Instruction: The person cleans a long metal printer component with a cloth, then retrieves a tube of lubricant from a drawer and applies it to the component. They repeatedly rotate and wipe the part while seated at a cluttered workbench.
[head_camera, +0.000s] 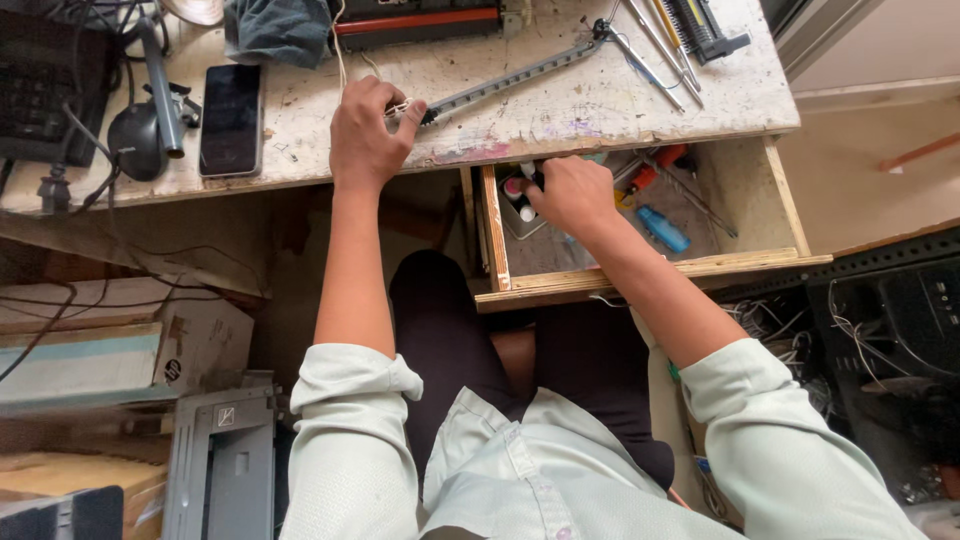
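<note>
Metal rod (510, 78), long and grey, lies slantwise across the worn wooden desk (560, 115), its near end caught in the left hand (366, 130), whose fingers curl around it at the desk's front edge; the rest runs up and away to the right of that hand. Just below and to the right, the right hand (573, 195) dips into the open wooden drawer (640, 270), fingers closed down over small bottles (518, 195) in a little tray, though I cannot tell whether it actually grips one. A blue marker (661, 229) and a red-handled tool (652, 170) lie in the drawer just right of that hand. Left of the left hand rest a dark phone (230, 118) and a black mouse (135, 140).
</note>
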